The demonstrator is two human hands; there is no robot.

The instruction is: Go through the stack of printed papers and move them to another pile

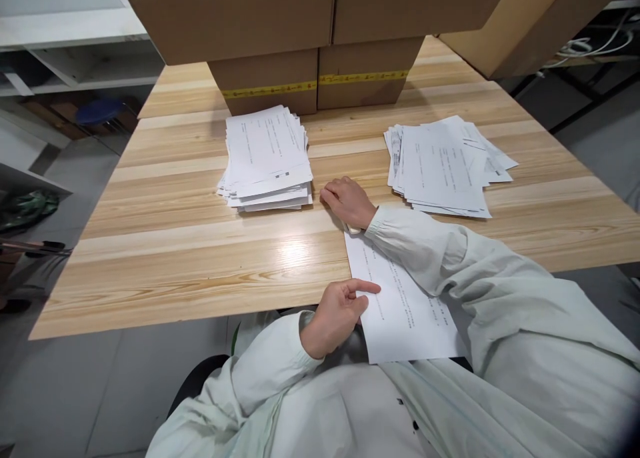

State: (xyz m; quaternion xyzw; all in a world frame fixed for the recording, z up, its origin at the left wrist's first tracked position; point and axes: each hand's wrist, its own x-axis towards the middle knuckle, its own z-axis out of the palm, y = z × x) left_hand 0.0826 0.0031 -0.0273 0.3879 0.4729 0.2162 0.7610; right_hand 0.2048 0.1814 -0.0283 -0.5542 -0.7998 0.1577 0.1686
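Observation:
A printed sheet of paper (400, 311) lies at the table's front edge, its lower part hanging over towards my lap. My left hand (336, 315) is closed at the sheet's left edge. Its index finger stretches over the print with the thumb close below; the other fingers are curled and partly hidden. My right hand (349, 201) rests palm down beyond the sheet's far end, its forearm crossing above the paper. Its fingers are curled in, and their undersides are hidden. Just left of it is a thick stack of printed sheets (267, 155). Farther right lies a looser, fanned-out paper pile (440, 165).
Cardboard boxes (270, 78) with yellow tape stand stacked at the back of the wooden table (175, 258). Another large carton (500, 38) is at the back right. Shelves (95, 65) and a blue stool (100, 111) are off to the left.

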